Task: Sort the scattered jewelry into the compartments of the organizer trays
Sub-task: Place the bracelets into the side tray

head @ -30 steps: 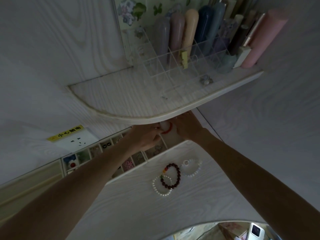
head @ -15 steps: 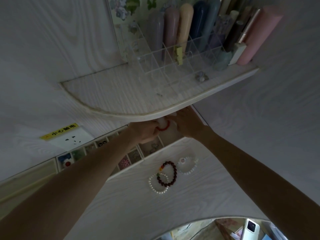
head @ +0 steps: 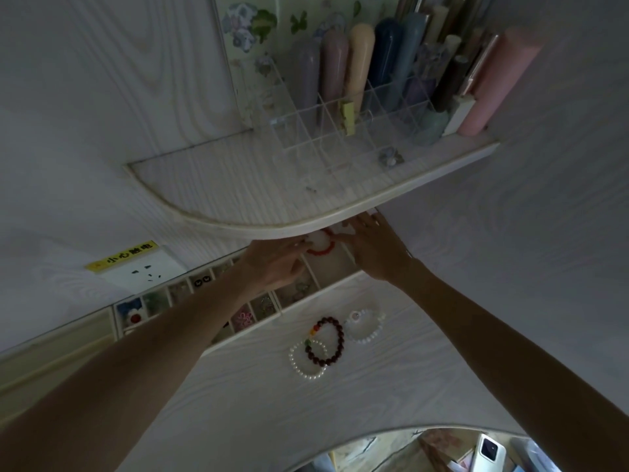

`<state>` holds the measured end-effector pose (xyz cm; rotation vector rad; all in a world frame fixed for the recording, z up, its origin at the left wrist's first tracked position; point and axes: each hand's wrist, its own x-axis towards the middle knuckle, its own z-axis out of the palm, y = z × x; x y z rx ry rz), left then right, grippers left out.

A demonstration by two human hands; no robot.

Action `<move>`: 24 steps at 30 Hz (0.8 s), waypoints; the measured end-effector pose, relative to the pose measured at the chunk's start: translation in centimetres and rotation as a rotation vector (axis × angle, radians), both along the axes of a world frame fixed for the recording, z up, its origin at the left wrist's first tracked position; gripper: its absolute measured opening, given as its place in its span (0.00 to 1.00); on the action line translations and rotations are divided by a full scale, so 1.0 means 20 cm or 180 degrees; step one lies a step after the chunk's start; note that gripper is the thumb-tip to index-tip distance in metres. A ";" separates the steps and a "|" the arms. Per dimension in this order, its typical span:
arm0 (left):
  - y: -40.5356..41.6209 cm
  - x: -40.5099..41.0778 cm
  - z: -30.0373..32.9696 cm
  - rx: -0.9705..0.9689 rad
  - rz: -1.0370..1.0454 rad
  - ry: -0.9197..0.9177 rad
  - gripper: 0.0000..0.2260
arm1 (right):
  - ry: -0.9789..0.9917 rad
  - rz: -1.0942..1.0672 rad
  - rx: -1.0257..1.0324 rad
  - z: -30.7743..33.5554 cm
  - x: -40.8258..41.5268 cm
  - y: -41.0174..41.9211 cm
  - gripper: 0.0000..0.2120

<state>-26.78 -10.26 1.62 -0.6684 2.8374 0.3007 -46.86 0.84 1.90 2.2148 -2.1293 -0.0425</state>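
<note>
A compartment organizer tray [head: 117,318] runs along the wall under a shelf, and small jewelry lies in several of its cells. Over its large right-end cell sits a red bracelet [head: 322,251] around a white piece. My left hand [head: 275,264] pinches the bracelet's left edge. My right hand [head: 371,247] touches its right side with straight, spread fingers, the fingertips partly hidden by the shelf edge. On the table in front lie a dark red bead bracelet [head: 335,338], a white pearl bracelet [head: 299,367] and a white bead bracelet [head: 369,330] with a charm.
A curved shelf [head: 238,199] overhangs the tray and carries a clear grid organizer [head: 340,137] and rolls of paper [head: 360,59]. A wall socket [head: 143,270] with a yellow label is at the left. A phone [head: 488,449] lies below the table edge.
My right hand has loosened from the red bracelet and its fingers now lie spread and straight. The bracelet sits lower over the right-end cell. The camera has tilted slightly.
</note>
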 end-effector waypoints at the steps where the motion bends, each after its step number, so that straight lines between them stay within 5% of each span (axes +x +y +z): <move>1: 0.01 0.00 0.03 -0.0021 0.0012 0.0066 0.30 | -0.0068 -0.0040 -0.0129 0.02 0.00 0.01 0.23; 5: 0.10 0.03 0.12 -0.0439 -0.0306 0.0608 0.17 | -0.0426 -0.0202 -0.0670 0.13 0.04 0.15 0.17; 10: 0.27 0.10 0.18 -0.0224 -0.0060 0.1103 0.12 | -0.0713 -0.0393 -0.0533 0.11 0.07 0.39 0.16; 19: 0.52 0.24 0.13 0.0882 0.0042 0.0577 0.13 | -0.1297 -0.0031 0.0631 0.01 0.26 0.59 0.15; 24: 0.55 0.30 0.05 0.1009 -0.0021 0.0158 0.14 | -0.1221 0.0280 0.0662 -0.10 0.35 0.59 0.14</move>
